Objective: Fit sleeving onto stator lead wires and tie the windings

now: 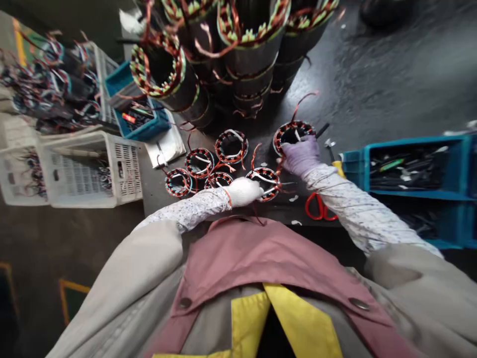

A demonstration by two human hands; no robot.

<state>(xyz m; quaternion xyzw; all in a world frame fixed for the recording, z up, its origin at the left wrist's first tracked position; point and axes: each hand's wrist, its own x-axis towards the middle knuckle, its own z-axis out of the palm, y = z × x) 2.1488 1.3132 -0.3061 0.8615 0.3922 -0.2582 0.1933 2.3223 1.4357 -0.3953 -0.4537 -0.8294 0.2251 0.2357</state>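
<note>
Right grip: purple-gloved right hand (302, 154) appears closed over the near rim of a wound ring (298, 125) at its 11 o'clock; fingertips hidden within the bore.
Left grip: white-gloved left hand (244, 192) touches a second ring (271, 193) at its 2 o'clock; fingertips blurred, so whether they clasp or merely rest cannot be told.
Loose rings: four, between 9 and 11 o'clock of the left hand; the nearest coil (219, 175) is partly covered by the left wrist.
Ring make: round, dark-bored, edged with reddish wire loops; thin twisted leads and white sleeving project.
Gloves: white one knitted with an orange cuff edge; purple one smoother, creased.
Cylinder stacks: tall dark columns (251, 64) at 12 o'clock of the left hand, rims copper and pale green; some tops cut off by the upper edge.
Scissors: red loop handles (322, 208) at 5 o'clock of the right hand; blades not discernible.
Blue bin: plastic (413, 194), at 3 o'clock of the right hand; contents dark, mixed, mostly indistinct.
White crate: slotted plastic (128, 174), at 9 o'clock of the left hand; wires inside blurred.
Bench: dark, scuffed, glossy surface (372, 89); black object (385, 11) at its far edge cut off, unidentifiable.
</note>
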